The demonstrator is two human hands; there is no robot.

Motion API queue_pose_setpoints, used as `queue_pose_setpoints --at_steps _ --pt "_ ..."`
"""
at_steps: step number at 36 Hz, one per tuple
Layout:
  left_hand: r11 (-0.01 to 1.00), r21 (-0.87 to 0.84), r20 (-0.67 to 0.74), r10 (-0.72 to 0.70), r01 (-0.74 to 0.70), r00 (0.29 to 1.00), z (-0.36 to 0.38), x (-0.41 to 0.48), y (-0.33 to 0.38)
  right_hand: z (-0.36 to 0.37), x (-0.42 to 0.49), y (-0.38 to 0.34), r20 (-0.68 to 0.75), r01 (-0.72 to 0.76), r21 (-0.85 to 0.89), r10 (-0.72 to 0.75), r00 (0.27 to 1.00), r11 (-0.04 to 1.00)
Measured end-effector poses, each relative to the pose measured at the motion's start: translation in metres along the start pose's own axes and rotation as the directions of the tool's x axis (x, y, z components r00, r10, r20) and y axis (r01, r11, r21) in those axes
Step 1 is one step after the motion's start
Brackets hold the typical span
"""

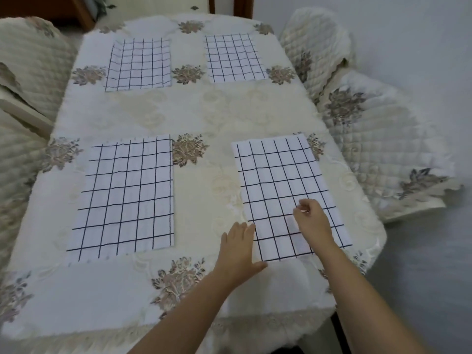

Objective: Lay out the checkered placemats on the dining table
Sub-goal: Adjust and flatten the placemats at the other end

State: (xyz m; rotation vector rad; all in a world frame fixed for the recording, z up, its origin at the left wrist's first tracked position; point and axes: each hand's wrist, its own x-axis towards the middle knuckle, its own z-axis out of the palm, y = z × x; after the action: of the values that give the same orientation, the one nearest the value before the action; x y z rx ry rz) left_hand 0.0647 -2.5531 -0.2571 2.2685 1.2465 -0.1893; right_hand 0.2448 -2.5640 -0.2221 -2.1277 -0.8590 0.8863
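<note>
Head view, landmark: I place everything against the near right placemat, which lies flat on the dining table, slightly skewed to the table edge.
Other placemats: the near left placemat lies well apart to its left. The far left placemat and far right placemat lie beyond it, across the table.
Left hand: flat at the landmark's near left corner, with straight, released fingers on the cloth just beside its left edge and the thumb against its near edge.
Right hand: over the landmark's near right part, fingers curled with thumb and forefinger close together. I cannot tell whether they pinch the fabric or only rest on it.
Step in hand: I judge this to be the last squaring-up, since all four mats are down.
Doing it well: I would anchor the corner with the flat left palm and nudge lightly with the right. The aim is edges parallel to the near left placemat, without rucking the tablecloth underneath.
</note>
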Motion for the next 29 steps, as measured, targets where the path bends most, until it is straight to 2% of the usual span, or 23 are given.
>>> queue_pose_setpoints --at_steps 7,10,13,20,24,28,29 --pt "0.998 0.043 0.040 -0.045 0.043 0.998 0.008 0.006 0.013 -0.037 0.027 0.022 -0.124 -0.054 -0.238 0.025 0.992 0.970" --pt "0.995 0.070 0.051 -0.067 0.064 0.996 0.009 0.010 0.016 -0.048 0.042 0.030 -0.139 -0.135 -0.304 0.097 0.986 0.943" --pt "0.993 0.072 0.055 -0.098 0.094 0.994 0.009 0.015 0.019 -0.054 0.054 0.034 -0.117 -0.238 -0.315 0.211 0.970 0.919" --pt "0.993 0.057 0.049 -0.104 0.101 0.993 0.008 0.020 0.021 -0.060 0.077 0.044 -0.009 -0.341 -0.216 0.347 0.938 0.915" --pt "0.994 0.060 0.053 -0.090 0.087 0.995 0.007 0.019 0.022 -0.058 0.081 0.044 0.025 -0.290 -0.250 0.306 0.952 0.924" --pt "0.995 0.085 -0.036 -0.049 0.052 0.998 0.009 0.023 0.024 -0.054 0.086 0.043 0.006 -0.235 -0.242 0.244 0.970 0.941" --pt "0.994 0.093 -0.005 -0.061 0.061 0.998 0.009 0.024 0.025 -0.054 0.087 0.042 0.004 -0.230 -0.225 0.237 0.972 0.947"
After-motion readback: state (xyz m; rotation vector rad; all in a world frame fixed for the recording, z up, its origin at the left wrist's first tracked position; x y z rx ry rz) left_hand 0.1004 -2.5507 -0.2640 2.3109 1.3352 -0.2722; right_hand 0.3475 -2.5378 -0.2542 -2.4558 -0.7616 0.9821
